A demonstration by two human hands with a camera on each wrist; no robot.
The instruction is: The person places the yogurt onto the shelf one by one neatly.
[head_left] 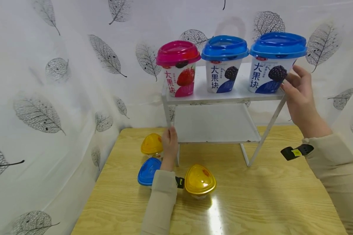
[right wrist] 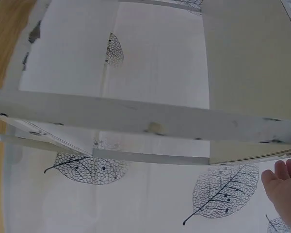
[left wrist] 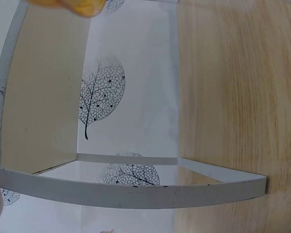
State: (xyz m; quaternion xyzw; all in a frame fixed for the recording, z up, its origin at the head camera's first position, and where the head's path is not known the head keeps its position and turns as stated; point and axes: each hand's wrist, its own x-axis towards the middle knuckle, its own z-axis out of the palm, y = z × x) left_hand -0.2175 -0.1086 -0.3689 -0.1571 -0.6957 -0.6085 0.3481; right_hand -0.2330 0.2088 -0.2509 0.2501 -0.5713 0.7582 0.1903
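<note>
White sheeting (head_left: pixel 73 78) printed with grey leaves backs a wood-grain tabletop (head_left: pixel 253 202), where a white two-tier rack (head_left: pixel 217 122) stands. Along its top tier are three upright cups: a pink cup (head_left: pixel 179 73) at the left end, a middle blue cup (head_left: pixel 223 65) and a right blue cup (head_left: pixel 275 65) at the other end. The person's right hand (head_left: pixel 301 98) is beside that last cup, its grip loose, fingers slightly bent; contact is unclear. The left hand (head_left: pixel 169 143) is at the rack's front left leg; whether its grip is clamped there cannot be told. Near the left forearm sit a low blue cup (head_left: pixel 148 171), a rear yellow cup (head_left: pixel 151 143) and a front yellow cup (head_left: pixel 200 180).
</note>
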